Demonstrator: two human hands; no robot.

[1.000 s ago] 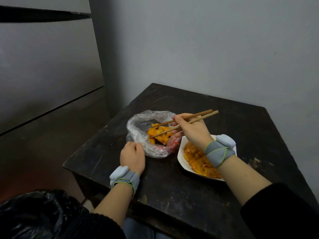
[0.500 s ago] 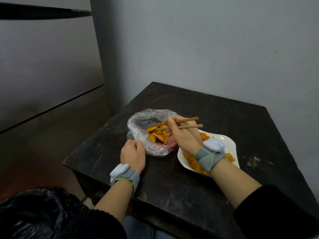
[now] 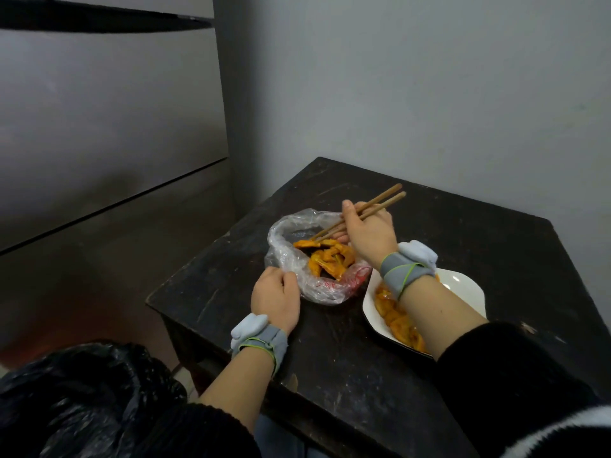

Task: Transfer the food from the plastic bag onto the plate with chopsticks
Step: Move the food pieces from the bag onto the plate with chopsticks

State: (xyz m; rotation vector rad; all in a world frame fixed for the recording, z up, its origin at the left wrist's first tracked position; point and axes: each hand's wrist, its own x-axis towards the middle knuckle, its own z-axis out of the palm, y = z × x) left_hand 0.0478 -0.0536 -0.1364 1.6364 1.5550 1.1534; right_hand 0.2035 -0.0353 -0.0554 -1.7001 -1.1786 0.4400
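Bearing illegible red print (image 3: 331, 285), plastic bag (image 3: 283, 249) holds food (image 3: 330, 259).

The bag (image 3: 284, 236) lies on the table (image 3: 330, 342), just left of the plate (image 3: 463, 289); food (image 3: 327, 259) lies in the bag and on the plate; the left hand (image 3: 276, 297) holds the bag's near edge; the right hand (image 3: 370, 233) holds the chopsticks (image 3: 373, 206) above it, tips at the food.

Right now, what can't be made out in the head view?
- Chopsticks: whether the tips pinch any food in the bag. The tips are too small and merge with the pieces.
- Plate: much of it, and the food on it, is hidden by the right forearm.
- Left hand: it grips the bag rim, but the fingertips are hidden behind its knuckles.
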